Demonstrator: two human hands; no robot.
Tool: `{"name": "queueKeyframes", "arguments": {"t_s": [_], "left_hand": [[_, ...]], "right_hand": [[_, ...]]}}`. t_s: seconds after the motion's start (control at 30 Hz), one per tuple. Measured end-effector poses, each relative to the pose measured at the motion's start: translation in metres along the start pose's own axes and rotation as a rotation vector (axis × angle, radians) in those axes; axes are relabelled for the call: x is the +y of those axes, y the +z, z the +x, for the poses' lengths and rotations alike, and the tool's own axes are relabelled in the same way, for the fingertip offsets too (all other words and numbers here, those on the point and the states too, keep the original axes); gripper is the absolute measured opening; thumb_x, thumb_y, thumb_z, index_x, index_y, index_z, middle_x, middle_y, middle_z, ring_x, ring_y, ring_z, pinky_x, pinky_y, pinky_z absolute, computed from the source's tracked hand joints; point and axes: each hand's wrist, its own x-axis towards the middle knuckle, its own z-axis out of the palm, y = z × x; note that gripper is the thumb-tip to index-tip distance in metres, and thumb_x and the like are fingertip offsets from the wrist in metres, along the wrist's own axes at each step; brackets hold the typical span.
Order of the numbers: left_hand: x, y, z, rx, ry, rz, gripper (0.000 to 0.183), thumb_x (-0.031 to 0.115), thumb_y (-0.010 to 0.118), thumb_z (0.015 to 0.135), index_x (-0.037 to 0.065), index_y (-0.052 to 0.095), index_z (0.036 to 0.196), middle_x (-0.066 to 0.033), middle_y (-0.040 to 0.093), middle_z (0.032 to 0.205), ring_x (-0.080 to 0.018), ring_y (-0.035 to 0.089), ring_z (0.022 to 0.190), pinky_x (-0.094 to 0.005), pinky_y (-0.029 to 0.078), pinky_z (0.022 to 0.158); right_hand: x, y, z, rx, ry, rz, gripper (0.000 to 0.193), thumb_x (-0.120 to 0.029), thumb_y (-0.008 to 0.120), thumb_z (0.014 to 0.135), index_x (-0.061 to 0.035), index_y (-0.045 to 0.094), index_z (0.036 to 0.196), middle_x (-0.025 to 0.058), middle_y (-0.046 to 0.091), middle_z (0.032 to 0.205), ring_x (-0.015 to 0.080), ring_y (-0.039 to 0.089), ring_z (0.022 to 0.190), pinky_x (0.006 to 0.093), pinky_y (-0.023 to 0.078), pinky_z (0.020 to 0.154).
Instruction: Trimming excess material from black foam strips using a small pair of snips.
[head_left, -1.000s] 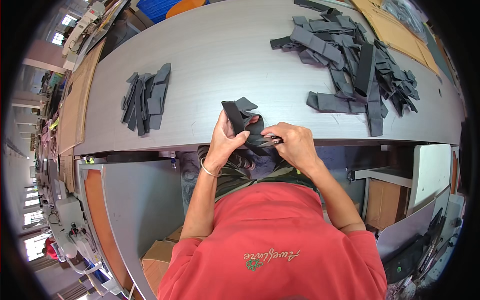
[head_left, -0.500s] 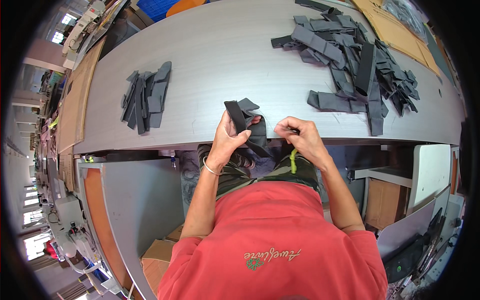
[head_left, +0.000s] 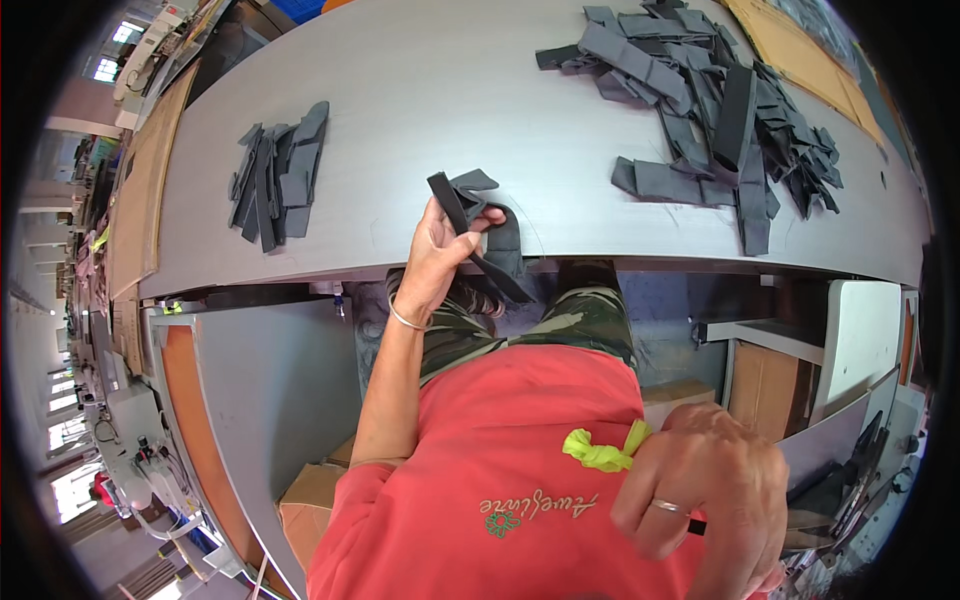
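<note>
My left hand (head_left: pixel 440 250) is closed on a folded dark grey fabric strip (head_left: pixel 505 245) at the table's near edge. The strip's looped ends stick out past the thumb and fingers. Close to the camera, at the lower right in front of the red shirt, my right hand (head_left: pixel 715 480) is raised with curled fingers. A knotted neon-yellow cloth strip (head_left: pixel 600 452) hangs out beside its fingers. A bit of a small black thing (head_left: pixel 697 527) shows below the ring; the fingers hide the rest, so its kind cannot be told.
On the pale grey table (head_left: pixel 400 120), a small stack of grey fabric strips (head_left: pixel 280 175) lies at left. A large loose heap of similar strips (head_left: pixel 700 110) covers the far right. Cardboard sheets (head_left: pixel 805 65) lie along the table's sides. A grey cabinet panel (head_left: pixel 275 370) stands below left.
My right hand has come up from beside the fabric strip toward the camera, bringing the yellow cloth strip along. My left hand still holds the fabric strip. The view has shifted slightly.
</note>
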Motion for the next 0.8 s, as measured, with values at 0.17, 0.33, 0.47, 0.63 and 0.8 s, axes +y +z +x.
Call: {"name": "queueKeyframes", "arguments": {"t_s": [0.17, 0.33, 0.47, 0.63, 0.8], "left_hand": [[0.002, -0.008, 0.0, 0.02, -0.001, -0.112, 0.048, 0.003, 0.056, 0.082, 0.001, 0.039, 0.126, -0.0167, 0.059, 0.112, -0.0234, 0.059, 0.108, -0.0255, 0.044, 0.069], [0.018, -0.037, 0.005, 0.218, 0.101, -0.004, 0.064, 0.009, 0.065, 0.082, 0.007, 0.026, 0.134, -0.0106, 0.056, 0.103, -0.0175, 0.059, 0.087, -0.0253, 0.043, 0.068], [0.069, -0.066, 0.031, 0.403, 0.222, 0.558, 0.069, 0.01, 0.072, 0.079, 0.0, 0.037, 0.138, -0.0138, 0.05, 0.122, -0.0199, 0.053, 0.108, -0.0342, 0.045, 0.095], [0.08, -0.167, 0.065, 0.678, 0.555, 1.576, 0.076, 0.015, 0.07, 0.076, 0.002, 0.034, 0.142, -0.0215, 0.044, 0.114, -0.0348, 0.044, 0.106, -0.0402, 0.039, 0.096], [0.047, -0.243, 0.069, 0.778, 0.145, 1.918, 0.067, 0.024, 0.066, 0.082, 0.011, 0.037, 0.141, -0.0154, 0.037, 0.136, -0.0363, 0.039, 0.119, -0.0519, 0.041, 0.089]], "right_hand": [[0.006, 0.019, -0.003, 0.213, -0.02, 0.07, 0.015, -0.024, 0.067, 0.087, -0.01, 0.071, 0.082, 0.0017, 0.069, 0.086, 0.0143, 0.055, 0.052, 0.0267, 0.027, 0.04], [0.006, 0.008, -0.002, 0.18, -0.025, 0.125, 0.018, -0.026, 0.069, 0.086, -0.0092, 0.072, 0.087, 0.0066, 0.069, 0.089, 0.0187, 0.063, 0.06, 0.0273, 0.03, 0.04], [-0.036, -0.032, -0.024, 0.043, 0.126, -0.231, 0.028, -0.025, 0.053, 0.097, -0.0062, 0.067, 0.08, 0.0127, 0.067, 0.081, 0.0245, 0.057, 0.055, 0.0311, 0.044, 0.047], [-0.044, -0.068, -0.068, 0.927, 0.703, -1.447, 0.011, -0.008, 0.063, 0.087, 0.0022, 0.066, 0.083, 0.0058, 0.061, 0.072, 0.0176, 0.057, 0.066, 0.0272, 0.045, 0.062], [-0.066, -0.11, -0.113, 1.167, 0.54, -1.899, 0.012, -0.008, 0.067, 0.083, -0.0066, 0.067, 0.095, 0.0065, 0.06, 0.087, 0.0192, 0.057, 0.081, 0.0293, 0.044, 0.073]]}}
